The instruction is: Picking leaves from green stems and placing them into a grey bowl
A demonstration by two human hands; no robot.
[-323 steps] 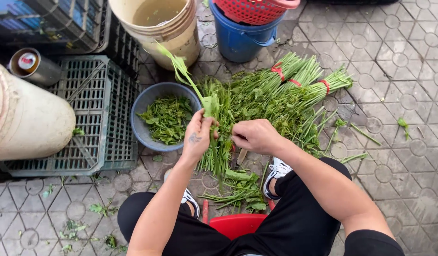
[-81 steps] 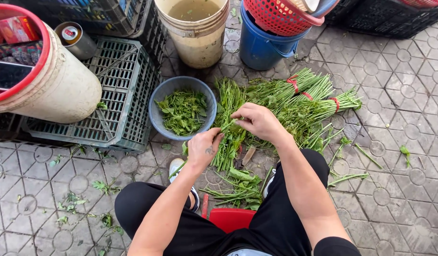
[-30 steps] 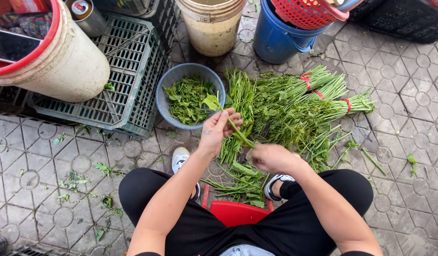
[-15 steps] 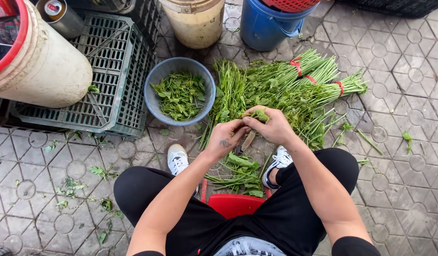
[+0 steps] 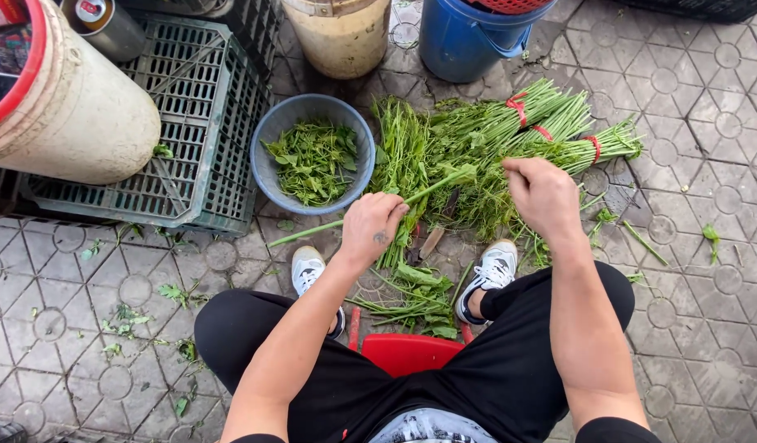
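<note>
The left hand (image 5: pixel 377 226) was closed around a long green stem (image 5: pixel 370 212), fingers curled over it so that the stem ran out both sides of the fist, its bare end slanting down toward the paving on the left and its leafy tip reaching up toward the right. The right hand (image 5: pixel 544 195) hovered above the pile of loose greens (image 5: pixel 444 168), fingers bent and drawn together near the stem's leafy tip; whether it pinched a leaf could not be told. Just left of the pile sat a blue-grey bowl (image 5: pixel 268 168) holding picked leaves, touching a green plastic crate (image 5: pixel 190 139). Bundles of stalks tied with red bands (image 5: pixel 559 131) lay beyond the right hand. Trimmed scraps (image 5: pixel 411 291) lay between the person's white shoes.
</note>
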